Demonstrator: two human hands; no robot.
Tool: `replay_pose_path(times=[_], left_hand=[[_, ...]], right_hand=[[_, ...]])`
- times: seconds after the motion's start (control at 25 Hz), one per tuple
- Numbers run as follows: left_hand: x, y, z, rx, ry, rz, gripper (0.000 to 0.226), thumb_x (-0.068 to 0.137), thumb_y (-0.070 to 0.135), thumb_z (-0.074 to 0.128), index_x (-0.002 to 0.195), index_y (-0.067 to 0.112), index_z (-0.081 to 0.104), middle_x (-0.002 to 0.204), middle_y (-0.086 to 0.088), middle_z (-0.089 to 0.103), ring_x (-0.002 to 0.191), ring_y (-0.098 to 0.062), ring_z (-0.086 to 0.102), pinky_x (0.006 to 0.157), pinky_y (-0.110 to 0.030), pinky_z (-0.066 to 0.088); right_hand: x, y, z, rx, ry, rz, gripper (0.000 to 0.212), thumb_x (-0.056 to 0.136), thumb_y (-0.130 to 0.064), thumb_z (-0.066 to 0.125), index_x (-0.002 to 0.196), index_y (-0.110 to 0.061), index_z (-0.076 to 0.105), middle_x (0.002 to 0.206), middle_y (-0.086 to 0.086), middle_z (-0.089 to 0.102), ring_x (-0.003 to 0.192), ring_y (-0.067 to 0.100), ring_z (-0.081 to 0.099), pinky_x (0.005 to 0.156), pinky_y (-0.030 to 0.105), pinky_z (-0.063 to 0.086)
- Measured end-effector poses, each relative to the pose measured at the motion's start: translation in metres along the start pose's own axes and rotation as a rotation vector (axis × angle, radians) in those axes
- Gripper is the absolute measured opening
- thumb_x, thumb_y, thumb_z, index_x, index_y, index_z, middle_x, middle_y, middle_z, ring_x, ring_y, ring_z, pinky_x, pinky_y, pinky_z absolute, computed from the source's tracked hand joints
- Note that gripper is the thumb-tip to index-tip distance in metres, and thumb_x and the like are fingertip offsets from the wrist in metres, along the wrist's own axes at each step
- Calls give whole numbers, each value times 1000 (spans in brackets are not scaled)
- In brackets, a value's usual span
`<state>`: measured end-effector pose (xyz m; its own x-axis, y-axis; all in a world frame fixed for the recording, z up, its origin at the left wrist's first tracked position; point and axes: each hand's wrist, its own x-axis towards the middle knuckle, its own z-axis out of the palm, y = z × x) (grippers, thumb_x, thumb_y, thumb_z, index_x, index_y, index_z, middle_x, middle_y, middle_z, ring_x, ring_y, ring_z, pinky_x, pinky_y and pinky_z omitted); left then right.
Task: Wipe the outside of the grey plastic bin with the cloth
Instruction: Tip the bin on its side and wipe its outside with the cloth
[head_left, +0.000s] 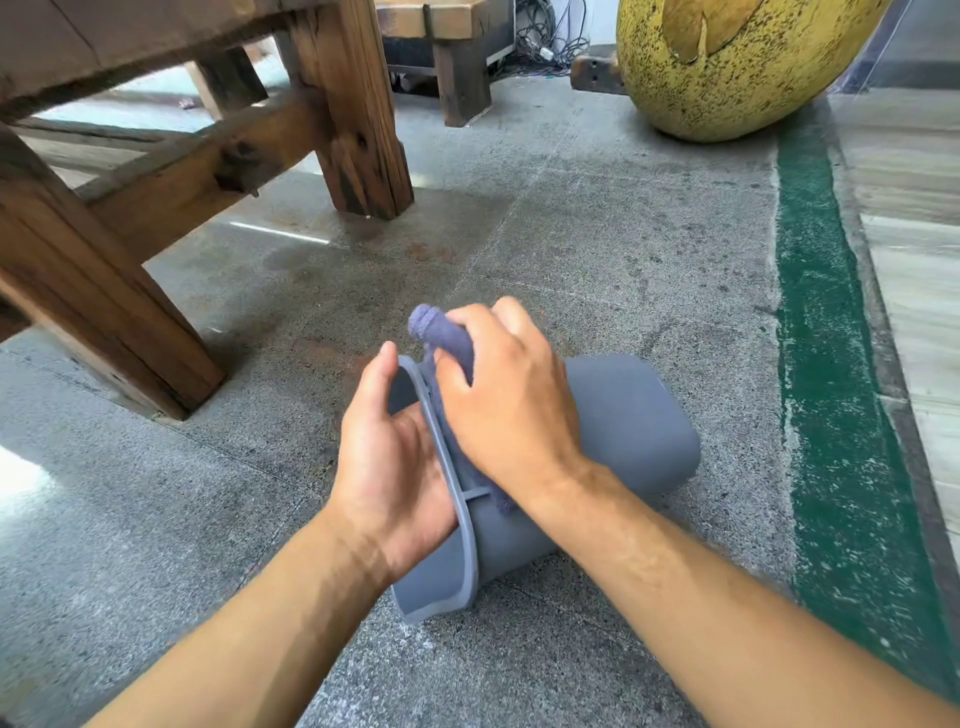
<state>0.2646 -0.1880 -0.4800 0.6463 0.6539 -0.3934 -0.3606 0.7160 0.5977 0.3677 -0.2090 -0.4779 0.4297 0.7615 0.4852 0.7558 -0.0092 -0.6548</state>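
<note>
- The grey plastic bin (628, 426) is lying on its side on the speckled concrete floor (571, 234), pretty much centre-bottom of the frame, with its open mouth facing lower left and its base pointing right.
- Left hand (395, 467) is at the mouth of the bin, fingers reaching inside and out of sight, thumb up along the rim. Looks like it's holding the rim, though I can't see how the fingers curl.
- Right hand (511, 400) is curled round a bunched-up purple-blue cloth (441, 332) and has it pressed on the outer wall of the bin just behind the rim. One end of the cloth sticks up past the fingers.
- Upper left of the frame there's chunky dark wooden furniture (171, 130), legs standing on the floor.
- Top right is a big yellow speckled rounded thing (727, 67), no idea what exactly.
- A green painted stripe (826, 338) runs down the right side of the floor.
</note>
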Motion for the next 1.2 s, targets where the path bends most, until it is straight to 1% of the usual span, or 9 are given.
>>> replay_pose_path(times=[0.08,0.24,0.36,0.44,0.6,0.76,1.0,1.12,1.2], left_hand=[[0,-4,2,-18,-6,-2,82,91,71,42,146,11,55,150,-22,53,137,-36,53,118,-51,35],[-1,-4,-1,-25,20,1,81,90,71,43,137,8,64,141,-23,61,131,-37,59,112,-49,42],[-3,-5,3,-27,-2,-12,80,91,71,42,135,8,66,138,-23,63,130,-36,60,111,-49,43],[-2,-6,5,-26,-9,-3,79,92,69,42,138,8,63,140,-23,62,131,-36,59,113,-49,42],[0,-6,6,-29,-30,3,78,94,67,42,142,7,58,145,-22,58,134,-36,56,117,-51,36],[0,-7,3,-18,-57,-9,76,96,64,42,144,8,56,147,-23,56,136,-38,54,120,-54,32],[-4,-6,4,25,-25,-10,76,95,65,42,135,5,64,139,-23,62,131,-37,58,117,-55,36],[-4,-4,3,56,1,-13,80,92,68,44,135,4,64,140,-23,62,131,-38,58,116,-55,38],[-5,-2,1,76,21,-15,83,91,69,44,135,2,63,138,-23,64,129,-38,60,112,-53,42]], right_hand=[[-7,-2,5,-65,-23,12,20,94,-26,61,113,-19,63,107,7,55,88,41,63,68,49,51],[-9,1,8,-92,-26,50,25,97,-30,59,120,-19,60,112,7,54,92,40,63,69,47,48],[-8,4,6,-132,-44,72,25,99,-34,56,121,-20,58,114,6,53,95,38,63,69,45,45],[-6,6,6,-144,-40,72,26,99,-33,56,120,-19,58,114,7,54,95,38,63,69,44,43],[-1,8,8,-169,-52,65,26,99,-33,57,119,-17,57,114,8,54,97,39,63,77,46,44],[1,14,9,-193,-54,80,25,99,-33,56,119,-17,57,115,8,54,96,39,64,77,45,43],[8,29,8,-234,-56,131,25,100,-32,54,119,-17,57,115,7,54,98,37,63,77,45,44],[10,35,8,-245,-57,150,25,100,-33,54,119,-17,57,116,7,54,99,37,63,77,45,44],[11,42,8,-263,-54,172,25,100,-34,54,119,-17,56,116,8,54,100,37,63,76,45,45]])
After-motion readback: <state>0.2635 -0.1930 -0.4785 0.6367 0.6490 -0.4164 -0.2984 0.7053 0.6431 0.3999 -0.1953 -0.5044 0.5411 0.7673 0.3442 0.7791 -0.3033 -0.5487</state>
